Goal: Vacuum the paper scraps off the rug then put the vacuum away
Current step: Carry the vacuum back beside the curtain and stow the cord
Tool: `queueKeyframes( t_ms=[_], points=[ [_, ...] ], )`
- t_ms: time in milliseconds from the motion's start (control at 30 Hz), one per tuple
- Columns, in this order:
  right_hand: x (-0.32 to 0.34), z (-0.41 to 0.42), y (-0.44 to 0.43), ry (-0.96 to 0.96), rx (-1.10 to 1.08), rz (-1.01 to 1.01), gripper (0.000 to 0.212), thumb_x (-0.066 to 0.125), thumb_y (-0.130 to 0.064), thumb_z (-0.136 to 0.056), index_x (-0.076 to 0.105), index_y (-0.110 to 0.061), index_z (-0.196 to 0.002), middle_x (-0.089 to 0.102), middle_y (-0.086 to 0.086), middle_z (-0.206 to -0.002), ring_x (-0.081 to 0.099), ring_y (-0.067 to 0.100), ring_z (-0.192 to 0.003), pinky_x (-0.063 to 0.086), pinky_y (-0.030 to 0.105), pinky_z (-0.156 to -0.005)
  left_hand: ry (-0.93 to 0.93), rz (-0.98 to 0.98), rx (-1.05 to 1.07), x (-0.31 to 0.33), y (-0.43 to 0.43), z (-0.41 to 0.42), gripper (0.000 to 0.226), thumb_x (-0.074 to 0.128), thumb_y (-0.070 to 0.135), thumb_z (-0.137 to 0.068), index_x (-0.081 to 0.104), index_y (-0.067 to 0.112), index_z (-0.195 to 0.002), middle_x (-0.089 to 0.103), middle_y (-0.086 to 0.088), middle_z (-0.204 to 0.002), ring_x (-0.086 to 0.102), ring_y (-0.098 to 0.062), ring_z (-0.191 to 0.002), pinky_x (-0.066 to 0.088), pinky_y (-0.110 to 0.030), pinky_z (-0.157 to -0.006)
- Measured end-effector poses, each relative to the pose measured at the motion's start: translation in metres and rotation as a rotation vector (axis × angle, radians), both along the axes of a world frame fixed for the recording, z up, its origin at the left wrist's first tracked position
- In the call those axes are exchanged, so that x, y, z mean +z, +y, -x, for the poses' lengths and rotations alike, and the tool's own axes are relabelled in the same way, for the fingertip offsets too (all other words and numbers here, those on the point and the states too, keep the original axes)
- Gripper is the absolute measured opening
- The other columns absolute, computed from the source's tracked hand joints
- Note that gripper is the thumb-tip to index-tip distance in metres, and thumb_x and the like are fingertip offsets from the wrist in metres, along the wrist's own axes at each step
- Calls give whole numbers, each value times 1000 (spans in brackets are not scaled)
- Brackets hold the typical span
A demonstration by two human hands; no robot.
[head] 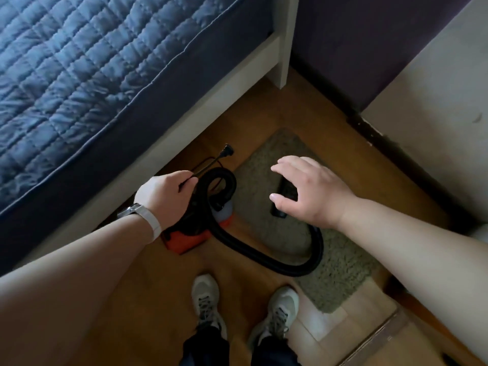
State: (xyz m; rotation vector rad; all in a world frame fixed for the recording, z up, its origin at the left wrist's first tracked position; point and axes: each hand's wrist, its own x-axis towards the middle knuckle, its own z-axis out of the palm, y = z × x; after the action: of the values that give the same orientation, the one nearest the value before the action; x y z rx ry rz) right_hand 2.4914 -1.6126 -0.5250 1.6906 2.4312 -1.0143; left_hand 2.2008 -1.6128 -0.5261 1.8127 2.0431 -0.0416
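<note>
Beside bed [79,75], left hand [165,196] grips vacuum cord [208,165].

Shaggy rug [340,262], ribbed plastic hose [264,256], wood floor [158,299]

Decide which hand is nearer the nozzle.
Right. The right hand hovers directly over the nozzle; the left hand is off to one side, gripping the cord above the vacuum.

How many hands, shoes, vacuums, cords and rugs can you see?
Hands: 2, left hand and right hand
Shoes: 2, left shoe and right shoe
Vacuums: 1, the orange vacuum
Cords: 1, the power cord the left hand holds
Rugs: 1, the rug
Total: 7
</note>
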Motion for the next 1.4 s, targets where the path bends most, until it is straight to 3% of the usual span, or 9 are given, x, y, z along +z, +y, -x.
queueKeyframes(
  t_ms=[133,267,600,667,733,833,1167,1267,1400],
  points=[
    [-26,35,-21,7,0,44,77,36,-67,-81,50,-22,-141,46,-4,-147,42,22,-134,38,41,-109,88,43,45,-22,-31,45,27,46,42,-99,68,26,-93,62,5,-72,53,-19,-63,47,-30,-57],
    [-62,67,-38,6,-6,88,63,54,-55,-91,45,-24,-145,41,-6,-151,35,18,-139,35,39,-112,127,122,108,-60,-50,88,27,45,45,-98,67,29,-100,65,3,-80,57,-22,-71,45,-29,-60],
    [-200,129,-96,-126,-24,277,66,51,-58,-92,40,-25,-147,40,-2,-150,35,22,-140,35,41,-113,65,201,107,-183,-75,136,29,42,46,-98,64,31,-109,67,-1,-89,59,-26,-75,47,-33,-64],
    [-223,135,-106,-174,-34,311,68,51,-59,-91,40,-23,-147,41,2,-150,36,25,-139,36,42,-113,18,208,94,-206,-78,138,31,44,43,-98,63,27,-116,67,-5,-104,60,-29,-91,47,-34,-73],
    [-242,139,-112,-204,-46,330,69,52,-60,-89,43,-22,-145,47,4,-144,42,27,-133,40,42,-108,-45,211,87,-226,-81,140,35,44,41,-99,61,23,-124,61,-9,-118,57,-31,-108,47,-37,-87],
    [-262,145,-120,-201,-68,345,68,54,-58,-87,45,-24,-144,50,3,-140,46,28,-128,44,40,-103,-83,218,86,-245,-83,140,39,40,40,-100,56,23,-131,53,-10,-123,51,-31,-115,44,-40,-96],
    [-323,161,-142,-123,-82,396,54,58,-52,-90,46,-29,-137,54,-2,-126,55,24,-111,50,39,-88,37,52,-102,-283,-82,141,58,47,57,-93,53,13,-130,51,-18,-117,43,-36,-110,42,-46,-89],
    [-332,162,-145,-168,-107,429,50,56,-51,-94,43,-28,-136,60,0,-112,61,24,-93,50,34,-73,55,44,-177,-286,-77,143,57,43,59,-93,55,12,-123,58,-17,-110,48,-37,-102,44,-47,-84],
    [-334,163,-147,-121,-143,495,43,54,-50,-96,40,-30,-131,60,-2,-95,58,15,-74,45,30,-58,-115,158,-124,-285,-71,143,48,42,63,-92,55,19,-108,65,-3,-92,61,-28,-86,49,-46,-82]
  ],
)
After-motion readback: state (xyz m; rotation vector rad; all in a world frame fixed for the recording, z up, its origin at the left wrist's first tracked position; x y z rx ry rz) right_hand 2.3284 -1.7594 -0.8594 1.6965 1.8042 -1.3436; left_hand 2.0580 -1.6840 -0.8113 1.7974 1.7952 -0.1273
